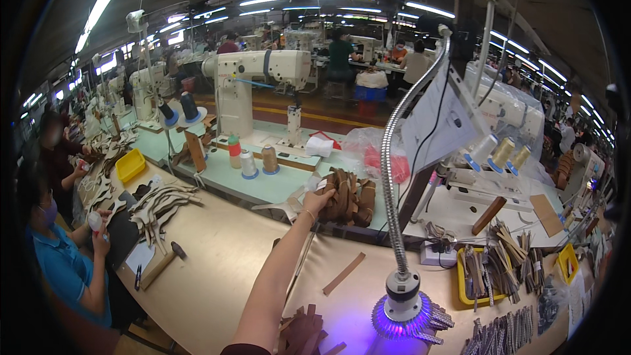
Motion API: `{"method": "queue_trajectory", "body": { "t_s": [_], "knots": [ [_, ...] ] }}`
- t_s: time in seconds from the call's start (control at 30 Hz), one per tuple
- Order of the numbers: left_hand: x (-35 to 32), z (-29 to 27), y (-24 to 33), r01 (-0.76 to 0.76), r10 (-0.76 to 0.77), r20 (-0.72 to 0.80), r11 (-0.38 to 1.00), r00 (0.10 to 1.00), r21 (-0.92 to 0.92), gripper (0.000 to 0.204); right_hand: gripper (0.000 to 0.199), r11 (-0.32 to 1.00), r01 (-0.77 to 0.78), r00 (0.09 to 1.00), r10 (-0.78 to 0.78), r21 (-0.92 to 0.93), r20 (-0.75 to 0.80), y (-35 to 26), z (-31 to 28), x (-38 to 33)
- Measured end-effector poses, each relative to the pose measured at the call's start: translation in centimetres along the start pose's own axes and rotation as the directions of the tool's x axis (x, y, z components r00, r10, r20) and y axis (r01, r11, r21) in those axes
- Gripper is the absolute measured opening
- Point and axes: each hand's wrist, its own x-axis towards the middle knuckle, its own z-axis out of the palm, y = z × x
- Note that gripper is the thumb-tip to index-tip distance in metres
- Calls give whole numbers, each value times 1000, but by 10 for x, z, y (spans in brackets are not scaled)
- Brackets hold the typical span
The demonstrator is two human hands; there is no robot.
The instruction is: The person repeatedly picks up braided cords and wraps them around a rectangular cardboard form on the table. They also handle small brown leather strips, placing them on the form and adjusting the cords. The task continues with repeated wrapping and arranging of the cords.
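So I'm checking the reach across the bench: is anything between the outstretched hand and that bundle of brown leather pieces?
Nothing visible stands between them. The left hand is already at the bundle of brown leather pieces, fingers touching its near left edge. The flexible lamp neck rises to the right of the bundle, clear of the arm's line.

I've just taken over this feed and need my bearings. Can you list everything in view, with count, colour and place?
Bundle of leather pieces: one, brown, far edge of the bench.
Sewing machine: one nearby, cream, on the green table behind.
Thread cones: three, red, white and tan, beside that machine.
Gooseneck lamp: one, silver, glowing violet, front right.
Yellow tray: one, holding strips, right.
Loose strip: one, tan, on the bench.
Hammer: one, wooden handle, left.
Co-worker: one, blue shirt, far left.
Outstretched hand: gripping the bundle; cannot tell which hand.
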Motion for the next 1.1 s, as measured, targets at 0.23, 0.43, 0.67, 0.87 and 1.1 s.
{"method": "queue_trajectory", "body": {
  "t_s": [0.23, 0.43, 0.67, 0.87, 1.1],
  "knots": [
    [-51, 21, 10, -354, 404, -378, 914, 833, 198, 73, 18, 1000, -24, 1000, 24, -11, 11, -5, 2, 7],
    [-78, 23, 36, -330, 400, -403, 915, 823, 234, 67, 19, 1000, -10, 1000, 10, -16, 8, -8, 5, 6],
    [-90, 10, 37, -493, 498, -437, 860, 749, 135, 67, 20, 999, 39, 999, -39, 2, 14, -9, 3, -1],
    [-116, -28, 34, -124, 43, -171, 858, 984, -499, 58, 21, 988, 126, 990, -130, 85, 44, -12, 5, -7],
    [-163, -60, 65, 11, -122, -69, 558, 990, -830, 56, 21, 996, 83, 996, -81, 36, -37, -2, 4, -3]
  ]
}}
